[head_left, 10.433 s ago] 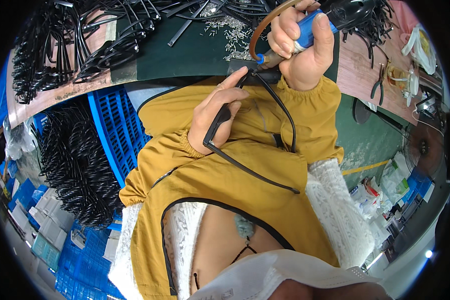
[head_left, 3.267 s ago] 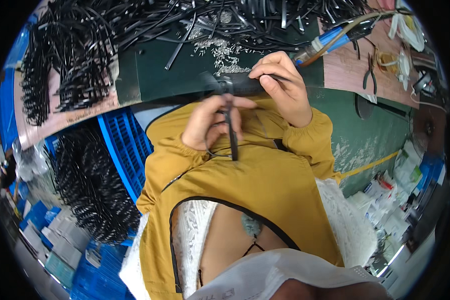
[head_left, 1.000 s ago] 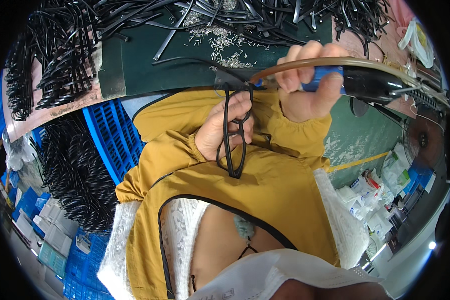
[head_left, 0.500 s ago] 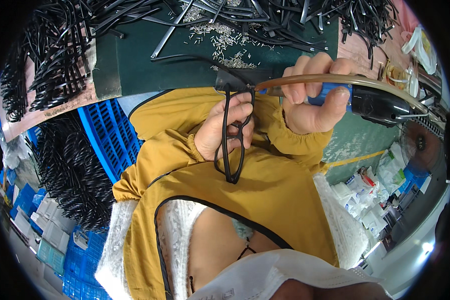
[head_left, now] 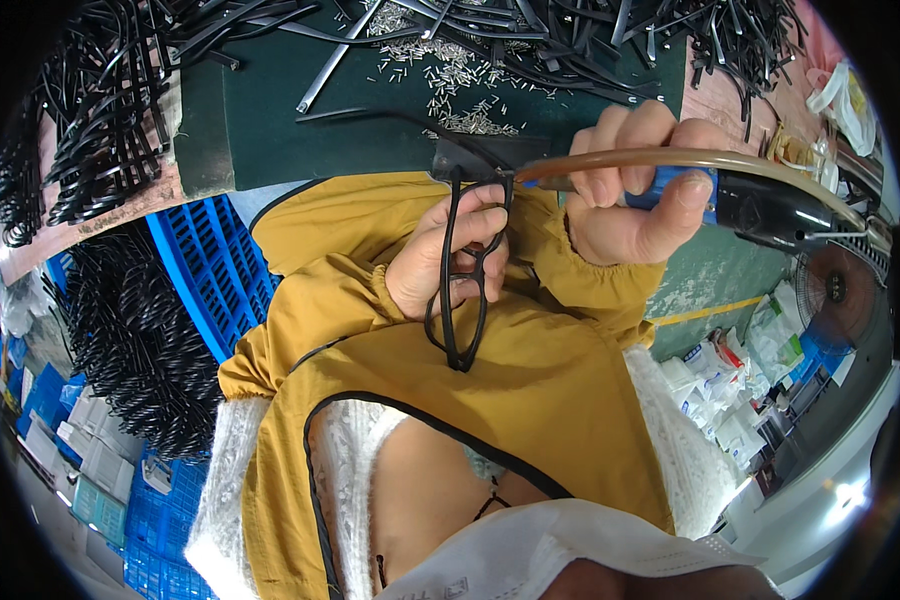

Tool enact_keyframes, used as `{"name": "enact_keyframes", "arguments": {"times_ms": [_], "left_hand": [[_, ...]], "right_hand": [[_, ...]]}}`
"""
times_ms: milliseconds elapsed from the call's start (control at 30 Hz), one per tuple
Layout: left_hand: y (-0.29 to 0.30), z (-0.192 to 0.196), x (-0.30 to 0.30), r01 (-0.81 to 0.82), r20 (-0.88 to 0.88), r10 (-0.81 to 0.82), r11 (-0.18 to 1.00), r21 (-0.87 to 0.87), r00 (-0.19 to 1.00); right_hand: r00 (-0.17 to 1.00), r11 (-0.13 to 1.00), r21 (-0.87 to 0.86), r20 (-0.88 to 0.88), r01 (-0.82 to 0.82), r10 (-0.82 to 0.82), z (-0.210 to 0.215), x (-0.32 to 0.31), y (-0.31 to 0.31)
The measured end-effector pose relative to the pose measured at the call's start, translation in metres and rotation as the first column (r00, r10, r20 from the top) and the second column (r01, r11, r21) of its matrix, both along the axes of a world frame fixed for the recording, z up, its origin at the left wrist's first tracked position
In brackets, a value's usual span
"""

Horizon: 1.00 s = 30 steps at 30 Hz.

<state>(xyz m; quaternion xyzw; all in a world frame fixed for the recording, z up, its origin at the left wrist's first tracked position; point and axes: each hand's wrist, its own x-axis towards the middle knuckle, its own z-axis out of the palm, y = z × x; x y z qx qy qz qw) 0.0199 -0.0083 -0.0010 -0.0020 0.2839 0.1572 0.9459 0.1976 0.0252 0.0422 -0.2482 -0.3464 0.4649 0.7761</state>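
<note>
My left hand (head_left: 420,262) is closed around a black eyeglass frame (head_left: 448,300), held below the table's near edge. One temple (head_left: 370,112) of the frame reaches up and left over the green mat. In my right hand (head_left: 635,220) is a power screwdriver (head_left: 770,207) with a blue collar and black body, fingers wrapped round it. Its tip points left at the frame's hinge corner, by a small dark block (head_left: 523,151) on the table edge. A brownish hose (head_left: 690,157) runs along the tool; whether the tip touches a screw is hidden.
Small metal screws or pins (head_left: 460,90) lie scattered on the green mat (head_left: 270,110). Black temples are heaped at the far side and the left (head_left: 105,150). Below left stands a blue crate (head_left: 205,265) beside more black parts (head_left: 145,340). A fan (head_left: 835,285) is at right.
The view has shifted slightly, and the screwdriver and right hand appear a little farther right. Both grips stay the same, with the tool tip still at the hinge corner.
</note>
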Motion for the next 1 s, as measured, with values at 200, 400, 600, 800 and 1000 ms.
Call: {"name": "enact_keyframes", "arguments": {"times_ms": [200, 400, 600, 800, 1000], "left_hand": [[0.001, 0.003, 0.005, 0.000, -0.017, 0.000, 1.000, 0.005, 1.000], [0.006, 0.022, -0.009, 0.007, -0.166, 0.016, 0.990, 0.139, 0.986], [0.035, 0.036, -0.031, -0.180, 0.031, 0.179, 0.938, 0.296, 0.983], [0.038, 0.042, -0.007, -0.236, -0.109, 0.576, 0.490, 0.839, 0.810], [0.013, 0.028, 0.009, 0.135, -0.139, 0.705, 0.062, 0.989, 0.695]], "right_hand": [[0.987, 0.985, 0.088, 0.066, -0.151, 0.145, -0.005, 0.006, 0.005], [0.983, 0.997, 0.022, -0.165, -0.076, 0.078, -0.012, 0.027, 0.020], [0.995, 0.995, 0.018, 0.009, 0.098, -0.098, -0.033, 0.042, 0.039], [0.997, 1.000, 0.013, -0.077, -0.025, 0.026, -0.014, 0.042, 0.037], [0.937, 0.938, 0.016, -0.025, -0.347, 0.348, 0.002, 0.035, 0.050]]}}
